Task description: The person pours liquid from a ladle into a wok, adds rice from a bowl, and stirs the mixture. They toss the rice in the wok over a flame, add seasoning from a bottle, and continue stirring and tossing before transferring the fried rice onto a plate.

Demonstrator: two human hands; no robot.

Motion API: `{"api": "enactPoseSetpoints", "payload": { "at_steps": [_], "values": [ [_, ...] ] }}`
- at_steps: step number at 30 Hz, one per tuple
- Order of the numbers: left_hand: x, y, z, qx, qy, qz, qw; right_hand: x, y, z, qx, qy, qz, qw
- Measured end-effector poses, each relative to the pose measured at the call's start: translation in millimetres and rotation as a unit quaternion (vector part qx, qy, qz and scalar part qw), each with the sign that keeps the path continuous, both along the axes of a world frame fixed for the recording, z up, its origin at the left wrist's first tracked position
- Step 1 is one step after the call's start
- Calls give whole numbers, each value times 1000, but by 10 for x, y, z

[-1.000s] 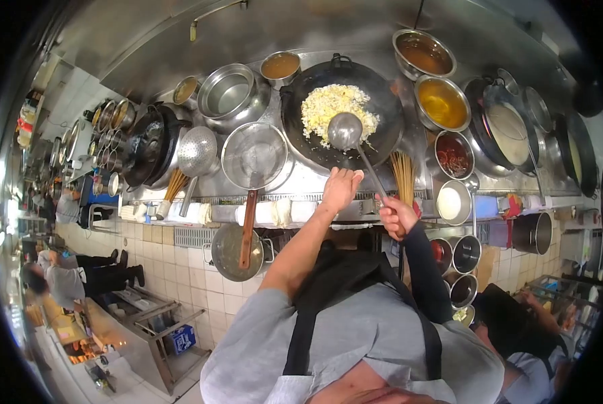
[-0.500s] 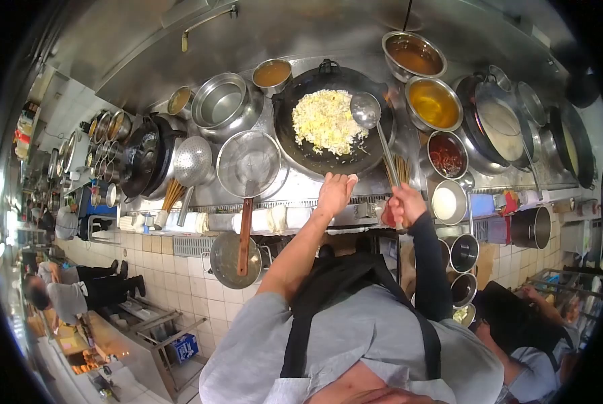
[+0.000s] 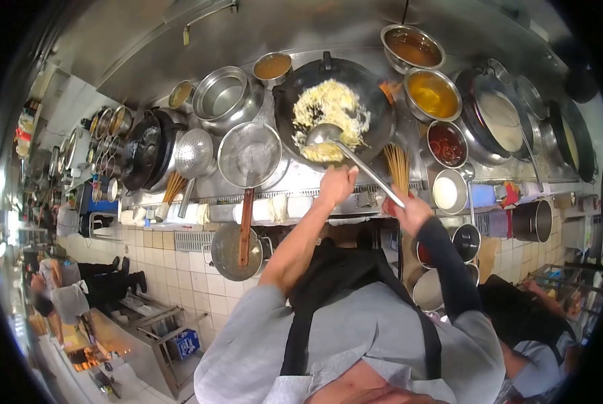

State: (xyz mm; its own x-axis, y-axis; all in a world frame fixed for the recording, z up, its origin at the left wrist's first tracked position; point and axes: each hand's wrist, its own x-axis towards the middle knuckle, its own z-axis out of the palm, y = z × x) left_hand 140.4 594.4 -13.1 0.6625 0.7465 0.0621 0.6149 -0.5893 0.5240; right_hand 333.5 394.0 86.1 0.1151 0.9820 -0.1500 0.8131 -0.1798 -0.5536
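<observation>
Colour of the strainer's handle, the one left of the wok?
Reddish brown, on the strainer left of the wok; shows best in the current head view.

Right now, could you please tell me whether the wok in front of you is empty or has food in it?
It has food in it: a yellow-and-white mixture lies in the wok, partly covered by the ladle.

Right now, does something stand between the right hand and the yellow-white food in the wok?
The near rim of the wok lies between the right hand and the food. The ladle in that hand's grip passes over that rim to the food, with the left hand close beside the handle.
</observation>
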Motion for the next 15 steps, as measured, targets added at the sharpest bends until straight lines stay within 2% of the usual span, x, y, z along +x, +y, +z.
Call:
{"api": "enactPoseSetpoints", "payload": {
  "at_steps": [1,3,4,6,7,8,9,10,11,14,15],
  "values": [
    [-88,-179,420,-10,-17,2,1000,181,-246,95,29,40,20,999],
    [-303,-382,900,-25,-78,8,997,411,-561,668,-78,260,-43,962],
    [-341,-354,1043,-25,-87,6,996,468,-662,1044,-206,420,-122,875],
    [-356,-297,1206,-28,-107,3,994,509,-623,1175,-245,367,-126,888],
    [-289,-224,1058,-19,-88,-3,996,551,-533,1192,-261,338,-124,895],
    [-201,-182,633,-43,-85,6,995,644,-422,712,-222,245,-72,941],
    [-137,-263,279,-35,-47,-3,998,654,-246,145,-38,151,16,988],
    [-116,-329,25,-27,-9,-13,1000,611,-43,-138,-61,153,-34,986],
    [-204,-446,-134,-28,-15,-17,999,520,58,-372,20,60,-44,997],
    [-582,-911,-172,-30,24,-83,996,119,188,67,-30,89,-130,987],
    [-724,-1054,-239,-36,25,-107,993,88,67,167,-20,94,-113,989]
  ]
}}
